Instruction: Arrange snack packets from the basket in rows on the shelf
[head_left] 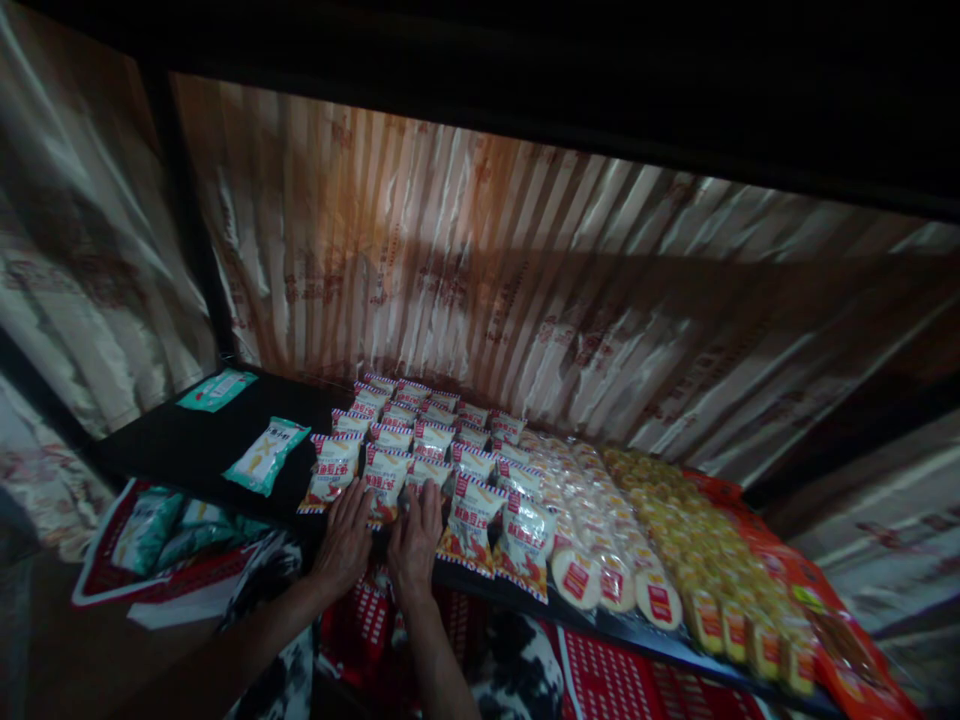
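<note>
- Head view: my left hand point(347, 537) lies palm down at the front row of white snack packets point(472, 520), fingers extended, clenching nothing.
- My right hand point(414, 535), just beside it, has fingers stretched loosely over a front packet.
- The packets lie in rows on the black shelf point(169, 440), between green packets point(268, 455) and round biscuits point(576, 578) (red-labelled).

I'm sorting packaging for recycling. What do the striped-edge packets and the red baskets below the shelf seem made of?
Striped-edge packets: probably slightly glossy plastic film, judging by their pillow shape and highlights. Red baskets: likely moulded plastic, smooth-looking, with regular perforations.
</note>
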